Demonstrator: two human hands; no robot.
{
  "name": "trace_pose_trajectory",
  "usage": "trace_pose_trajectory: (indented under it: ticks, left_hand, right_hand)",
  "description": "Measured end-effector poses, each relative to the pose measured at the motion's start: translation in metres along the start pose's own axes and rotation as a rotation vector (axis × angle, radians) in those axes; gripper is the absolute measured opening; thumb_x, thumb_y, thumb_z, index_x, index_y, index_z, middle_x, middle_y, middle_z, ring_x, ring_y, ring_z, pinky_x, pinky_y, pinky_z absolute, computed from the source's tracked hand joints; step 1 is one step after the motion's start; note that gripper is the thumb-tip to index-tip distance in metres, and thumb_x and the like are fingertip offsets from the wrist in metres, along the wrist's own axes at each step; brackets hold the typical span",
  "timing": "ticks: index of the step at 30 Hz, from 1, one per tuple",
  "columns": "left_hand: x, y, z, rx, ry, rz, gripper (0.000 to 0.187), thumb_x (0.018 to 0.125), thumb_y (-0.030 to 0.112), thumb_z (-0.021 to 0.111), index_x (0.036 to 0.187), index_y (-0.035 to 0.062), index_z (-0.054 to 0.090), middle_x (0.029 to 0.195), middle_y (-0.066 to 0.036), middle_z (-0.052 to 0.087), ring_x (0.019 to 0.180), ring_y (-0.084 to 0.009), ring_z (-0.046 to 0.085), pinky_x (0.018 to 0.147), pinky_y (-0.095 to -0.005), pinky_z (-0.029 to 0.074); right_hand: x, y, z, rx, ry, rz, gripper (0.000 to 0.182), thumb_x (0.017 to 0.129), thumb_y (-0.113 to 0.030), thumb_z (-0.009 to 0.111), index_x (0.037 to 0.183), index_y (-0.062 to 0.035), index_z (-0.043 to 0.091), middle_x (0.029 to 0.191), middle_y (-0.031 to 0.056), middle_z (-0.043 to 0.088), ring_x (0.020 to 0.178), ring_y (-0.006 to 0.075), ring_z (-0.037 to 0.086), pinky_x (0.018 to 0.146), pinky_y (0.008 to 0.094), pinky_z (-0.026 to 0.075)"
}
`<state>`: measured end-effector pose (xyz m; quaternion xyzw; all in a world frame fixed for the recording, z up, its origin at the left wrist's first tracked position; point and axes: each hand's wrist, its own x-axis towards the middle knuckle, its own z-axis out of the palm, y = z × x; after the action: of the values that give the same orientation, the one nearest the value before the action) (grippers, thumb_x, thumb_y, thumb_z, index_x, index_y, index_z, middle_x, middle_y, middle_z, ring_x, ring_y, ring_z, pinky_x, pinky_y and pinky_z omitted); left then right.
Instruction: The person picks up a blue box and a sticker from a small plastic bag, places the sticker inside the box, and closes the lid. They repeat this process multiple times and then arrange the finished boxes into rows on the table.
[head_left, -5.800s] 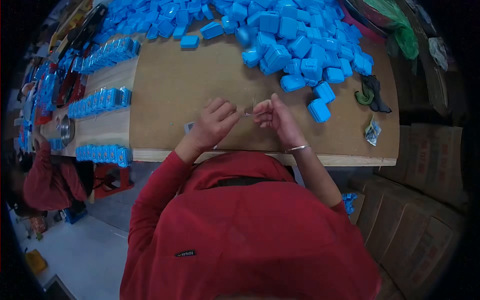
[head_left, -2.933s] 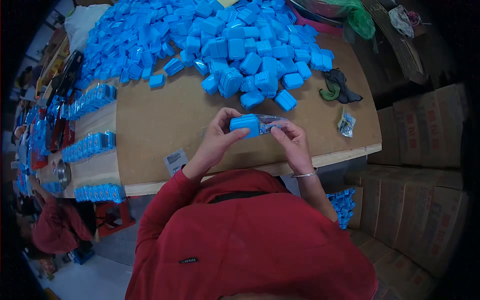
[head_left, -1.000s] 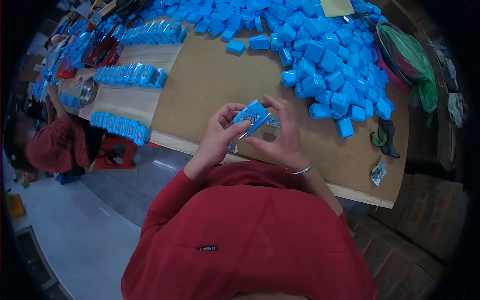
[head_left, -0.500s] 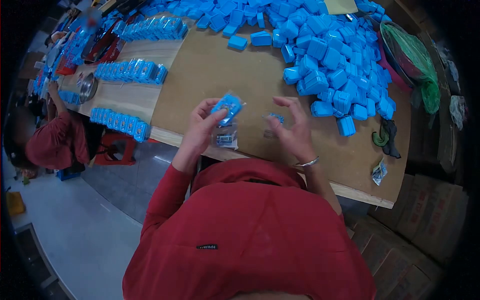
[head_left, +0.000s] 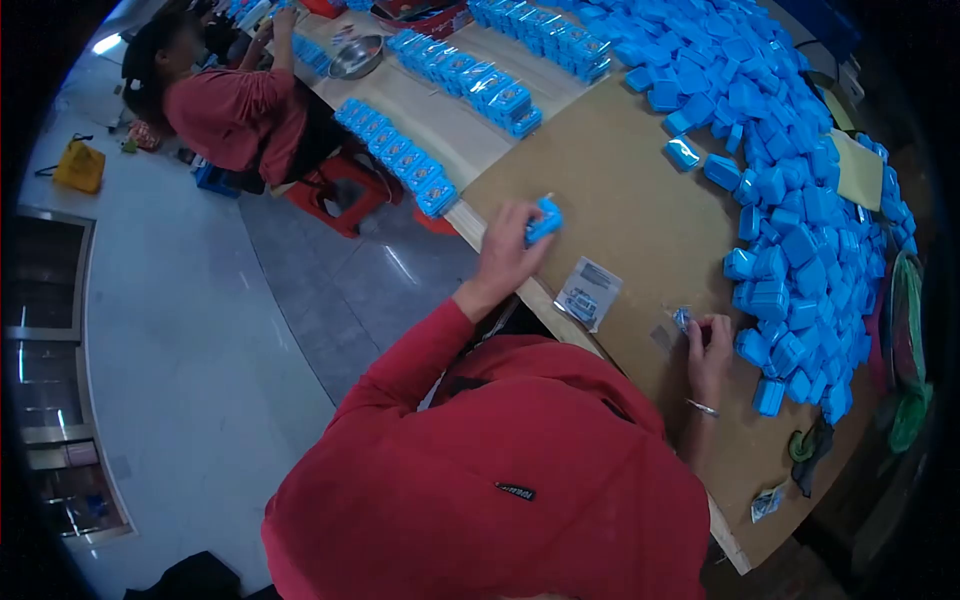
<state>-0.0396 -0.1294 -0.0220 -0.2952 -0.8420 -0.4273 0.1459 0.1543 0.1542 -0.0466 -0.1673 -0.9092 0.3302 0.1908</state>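
One blue plastic case (head_left: pixel 545 220) is in the left hand (head_left: pixel 508 248), fingers curled around it, near the front edge of the table (head_left: pixel 590 180). The right hand (head_left: pixel 710 350), partly closed, pinches a small clear packet (head_left: pixel 682 318). Between them, a flat printed packet (head_left: pixel 590 293) lies at that edge. Loose blue cases (head_left: pixel 790 250) heap toward the far edge.

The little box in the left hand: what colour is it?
Bright blue, the little box in the left hand, best seen in the head view.
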Motion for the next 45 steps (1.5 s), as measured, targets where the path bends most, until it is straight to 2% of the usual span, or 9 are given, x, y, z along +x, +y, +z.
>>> trace_pose_trajectory:
  ticks: [5, 8, 11, 16, 21, 32, 39, 43, 45]
  left_hand:
    - [0.005, -0.042, -0.085, 0.324, 0.312, -0.072, 0.033, 0.066, 0.007, 0.072, 0.094, 0.0026, 0.054, 0.089, -0.010, 0.056, 0.086, -0.0258, 0.054, 0.074, -0.0342, 0.044]
    - [-0.003, -0.041, -0.101, 0.355, 0.217, -0.017, 0.033, 0.065, 0.007, 0.073, 0.093, 0.0034, 0.055, 0.092, -0.010, 0.057, 0.087, -0.0256, 0.053, 0.075, -0.0343, 0.044]
    - [-0.022, -0.037, -0.084, 0.425, 0.078, 0.029, 0.034, 0.063, 0.010, 0.074, 0.092, 0.0067, 0.056, 0.095, -0.009, 0.060, 0.087, -0.0278, 0.052, 0.075, -0.0356, 0.042]
    - [-0.031, -0.057, -0.063, 0.483, 0.169, -0.039, 0.034, 0.064, 0.011, 0.074, 0.093, 0.0063, 0.056, 0.097, -0.011, 0.057, 0.089, -0.0296, 0.052, 0.077, -0.0373, 0.042]
    - [-0.033, -0.066, -0.060, 0.488, 0.215, -0.063, 0.033, 0.064, 0.011, 0.075, 0.092, 0.0045, 0.059, 0.104, -0.015, 0.053, 0.095, -0.0315, 0.050, 0.082, -0.0387, 0.041]
    - [-0.038, -0.086, -0.055, 0.553, 0.268, 0.049, 0.033, 0.064, 0.016, 0.076, 0.094, 0.0110, 0.063, 0.107, -0.010, 0.053, 0.102, -0.0290, 0.047, 0.086, -0.0403, 0.037]
    - [-0.029, -0.036, -0.053, 0.537, 0.250, 0.099, 0.047, 0.064, 0.018, 0.076, 0.106, 0.0086, 0.058, 0.114, -0.013, 0.050, 0.106, -0.0302, 0.046, 0.089, -0.0409, 0.036]
    - [-0.005, 0.061, -0.025, -0.061, -0.176, 0.130, 0.054, 0.064, 0.019, 0.077, 0.111, 0.0047, 0.053, 0.118, -0.016, 0.048, 0.108, -0.0352, 0.044, 0.090, -0.0402, 0.038]
    - [-0.005, 0.083, 0.002, -0.358, -0.417, 0.106, 0.046, 0.069, 0.018, 0.075, 0.108, 0.0021, 0.055, 0.114, -0.015, 0.051, 0.106, -0.0276, 0.048, 0.084, -0.0359, 0.042]
  right_hand:
    - [-0.009, 0.011, -0.002, 0.238, -0.019, 0.188, 0.014, 0.087, -0.010, 0.057, 0.084, -0.0004, 0.047, 0.072, 0.0090, 0.051, 0.064, 0.0150, 0.049, 0.058, 0.0294, 0.042]
    - [-0.009, 0.012, 0.000, 0.247, -0.019, 0.179, 0.014, 0.085, -0.008, 0.059, 0.088, -0.0002, 0.048, 0.073, 0.0083, 0.051, 0.064, 0.0141, 0.050, 0.058, 0.0283, 0.043]
    - [-0.008, 0.008, 0.002, 0.281, -0.009, 0.206, 0.017, 0.084, -0.007, 0.061, 0.094, 0.0001, 0.051, 0.075, 0.0071, 0.054, 0.066, 0.0123, 0.051, 0.058, 0.0269, 0.044]
    - [-0.011, 0.003, -0.003, 0.266, -0.029, 0.244, 0.021, 0.083, -0.006, 0.062, 0.101, -0.0002, 0.054, 0.077, 0.0050, 0.058, 0.066, 0.0095, 0.053, 0.058, 0.0248, 0.044]
    - [-0.010, 0.008, -0.002, 0.284, -0.090, 0.303, 0.012, 0.083, -0.007, 0.061, 0.093, -0.0006, 0.058, 0.073, 0.0032, 0.058, 0.063, 0.0079, 0.052, 0.057, 0.0234, 0.043]
    - [-0.011, 0.004, -0.004, 0.220, -0.048, 0.245, 0.009, 0.084, -0.009, 0.061, 0.088, -0.0012, 0.058, 0.070, 0.0018, 0.057, 0.061, 0.0077, 0.051, 0.056, 0.0232, 0.042]
    - [-0.014, 0.004, -0.013, 0.392, -0.049, 0.247, 0.008, 0.081, -0.006, 0.063, 0.085, -0.0001, 0.059, 0.069, 0.0043, 0.055, 0.059, 0.0086, 0.049, 0.054, 0.0224, 0.040]
    - [-0.005, -0.055, -0.038, 0.360, -0.182, 0.092, 0.006, 0.079, -0.002, 0.064, 0.081, 0.0011, 0.059, 0.068, 0.0043, 0.052, 0.058, 0.0087, 0.048, 0.053, 0.0220, 0.038]
    - [-0.001, -0.087, -0.039, 0.378, -0.246, 0.028, 0.006, 0.078, -0.001, 0.064, 0.080, 0.0016, 0.059, 0.068, 0.0044, 0.052, 0.059, 0.0090, 0.049, 0.053, 0.0221, 0.038]
